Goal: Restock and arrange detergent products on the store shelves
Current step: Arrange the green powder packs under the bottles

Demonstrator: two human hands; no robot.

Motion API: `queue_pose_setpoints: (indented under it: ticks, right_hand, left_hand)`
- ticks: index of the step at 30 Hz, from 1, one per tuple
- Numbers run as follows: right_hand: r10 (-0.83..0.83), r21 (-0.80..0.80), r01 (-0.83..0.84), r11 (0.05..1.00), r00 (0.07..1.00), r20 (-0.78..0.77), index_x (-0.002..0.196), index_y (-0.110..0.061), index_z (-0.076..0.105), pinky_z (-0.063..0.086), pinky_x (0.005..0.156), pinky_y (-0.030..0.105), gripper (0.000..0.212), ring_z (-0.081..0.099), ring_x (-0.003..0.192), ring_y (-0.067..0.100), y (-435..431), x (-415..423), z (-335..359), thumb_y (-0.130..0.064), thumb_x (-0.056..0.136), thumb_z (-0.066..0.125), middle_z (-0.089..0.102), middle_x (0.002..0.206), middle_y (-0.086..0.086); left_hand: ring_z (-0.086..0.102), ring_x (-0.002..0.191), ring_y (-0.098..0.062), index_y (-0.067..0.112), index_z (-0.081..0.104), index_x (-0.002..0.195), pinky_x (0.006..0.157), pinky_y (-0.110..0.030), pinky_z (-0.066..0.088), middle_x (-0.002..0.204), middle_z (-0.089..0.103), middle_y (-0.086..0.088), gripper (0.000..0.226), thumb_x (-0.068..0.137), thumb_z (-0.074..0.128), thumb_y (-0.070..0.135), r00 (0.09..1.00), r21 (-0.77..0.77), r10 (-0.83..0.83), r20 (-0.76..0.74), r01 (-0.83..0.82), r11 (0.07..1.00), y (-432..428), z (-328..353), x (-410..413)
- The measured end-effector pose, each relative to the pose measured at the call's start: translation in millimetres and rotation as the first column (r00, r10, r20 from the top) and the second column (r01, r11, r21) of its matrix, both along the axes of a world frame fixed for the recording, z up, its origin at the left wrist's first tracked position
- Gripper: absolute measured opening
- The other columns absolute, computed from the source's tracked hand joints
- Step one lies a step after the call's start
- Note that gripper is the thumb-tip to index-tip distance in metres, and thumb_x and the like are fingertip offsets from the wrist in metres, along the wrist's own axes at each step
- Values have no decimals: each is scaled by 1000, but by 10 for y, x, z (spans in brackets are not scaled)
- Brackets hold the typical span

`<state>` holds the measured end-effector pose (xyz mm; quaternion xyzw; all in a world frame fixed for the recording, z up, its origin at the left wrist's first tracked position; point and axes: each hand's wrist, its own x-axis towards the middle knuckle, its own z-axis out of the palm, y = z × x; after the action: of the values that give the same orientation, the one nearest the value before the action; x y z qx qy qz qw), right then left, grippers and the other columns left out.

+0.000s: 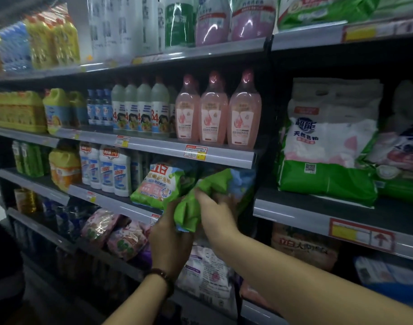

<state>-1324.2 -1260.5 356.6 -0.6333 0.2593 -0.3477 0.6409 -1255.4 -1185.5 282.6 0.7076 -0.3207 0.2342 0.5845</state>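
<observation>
Big white-green bag (pixel 325 146) at 3 o'clock read "超能 天然皂粉". Green pouch (pixel 158 184) near centre showed "立白". Grey bottles (pixel 137 113) at 10 o'clock carried "84". Orange pack (pixel 303 247) at 4 o'clock read "立白". Price tag (pixel 362 234) above it bore a red arrow; smaller print was unreadable.

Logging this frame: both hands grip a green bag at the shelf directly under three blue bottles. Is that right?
Not quite. The three bottles are pink, not blue; the head view shows them. The rest holds: the left hand and the right hand both grip the green bag at the shelf directly under them.
</observation>
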Motion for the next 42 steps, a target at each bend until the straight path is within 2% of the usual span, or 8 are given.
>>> queue_pose_setpoints:
  ticks: [8,10,15,22,29,33,36,42]
  right_hand:
    - [-135,-307,22,952,927,-351,104,-22,61,54,75,29,33,70,89,21,62,-344,-348,-41,80,72,73,100,-2]
    - [-84,-62,65,996,916,-391,111,-12,58,58,84,30,55,69,95,22,-1,-451,-423,-44,73,81,69,118,1]
    - [381,335,-291,896,892,-244,111,-17,73,56,92,41,53,71,98,30,-235,-499,-636,-58,78,80,75,113,9]
    - [86,256,-85,963,996,6,112,-15,74,63,85,52,29,78,94,31,-539,-10,-604,-6,85,81,81,102,9]
    - [-269,-12,268,963,963,-29,110,-20,68,63,86,51,24,74,94,29,-945,525,-371,-3,93,68,75,108,4]
    - [-322,-113,318,941,947,-17,109,-27,64,61,91,53,26,72,101,30,-1213,721,-301,-4,97,61,74,111,3]
    - [-262,-162,253,954,965,-32,115,-22,64,61,91,53,25,72,103,30,-1366,781,-365,-3,99,60,72,110,3]
    - [-258,-233,229,945,960,-105,130,-13,58,58,97,52,29,68,112,34,-1419,802,-690,-9,101,61,70,126,10]
  left_hand:
    - [73,92,-26,22,73,93,83,-40,58,92,77,1,24,75,83,33,779,-361,-181,-600,-61,931,349,-125,-98]
    - [72,85,-22,17,70,89,76,-34,56,91,75,-2,21,81,89,25,651,-467,-295,-700,-104,878,402,-81,-173]
    - [77,96,-35,10,75,111,86,-54,62,105,80,-12,40,80,87,33,433,-612,-536,-724,-46,790,363,-181,-57]
    - [65,127,-41,13,64,140,115,-60,43,135,68,-21,52,99,61,45,53,-795,-813,-580,177,580,-35,-334,249]
    - [66,91,-24,0,68,119,78,-34,57,113,69,-15,27,93,70,0,517,-347,-380,-767,164,924,-460,-193,681]
    - [71,103,-29,12,68,123,87,-39,58,119,73,-16,62,67,91,20,569,-330,-423,-706,265,906,-729,-77,782]
    - [60,124,-35,27,50,146,105,-47,51,138,61,-11,101,56,91,47,732,48,-194,-653,296,954,-840,-152,788]
    - [20,153,-40,18,29,162,124,-44,18,167,21,-22,90,89,60,60,992,585,-7,-127,80,807,-847,-436,687]
